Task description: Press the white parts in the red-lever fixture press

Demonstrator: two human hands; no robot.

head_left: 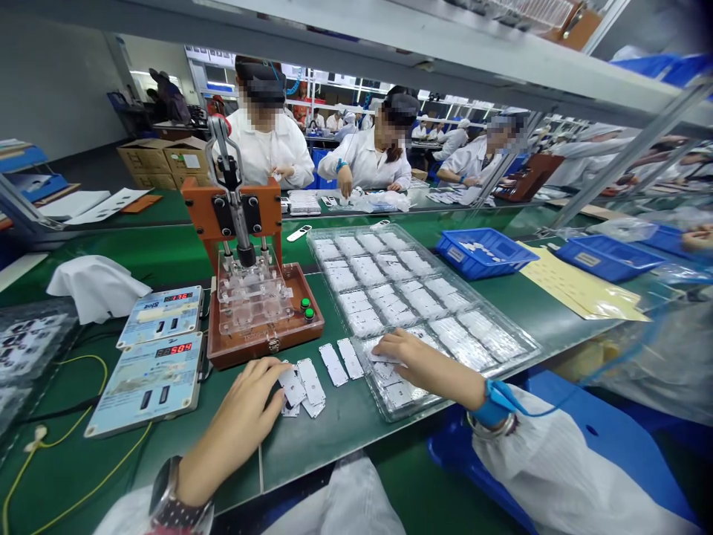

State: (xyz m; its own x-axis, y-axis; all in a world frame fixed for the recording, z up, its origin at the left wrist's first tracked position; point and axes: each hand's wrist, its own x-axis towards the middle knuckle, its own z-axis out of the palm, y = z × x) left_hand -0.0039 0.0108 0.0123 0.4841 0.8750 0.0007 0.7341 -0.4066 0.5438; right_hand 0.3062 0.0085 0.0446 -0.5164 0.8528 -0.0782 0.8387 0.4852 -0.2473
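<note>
My left hand is closed at the fingertips and thumb on a thin white circuit board at the top of a small loose pile. Further white boards of that pile lie right beside it on the bench. Two separate white boards rest between my hands. My right hand reaches into the near left compartment of a clear plastic tray, its fingers curled over a white board there; the thumb is hidden. Stacks of white boards fill the tray's compartments.
An orange toggle-clamp test fixture on a wooden base stands behind my left hand. Two meters with red digits and cables lie left. Blue bins and yellow sheets are at right. Co-workers sit opposite. A blue wrist cord trails right.
</note>
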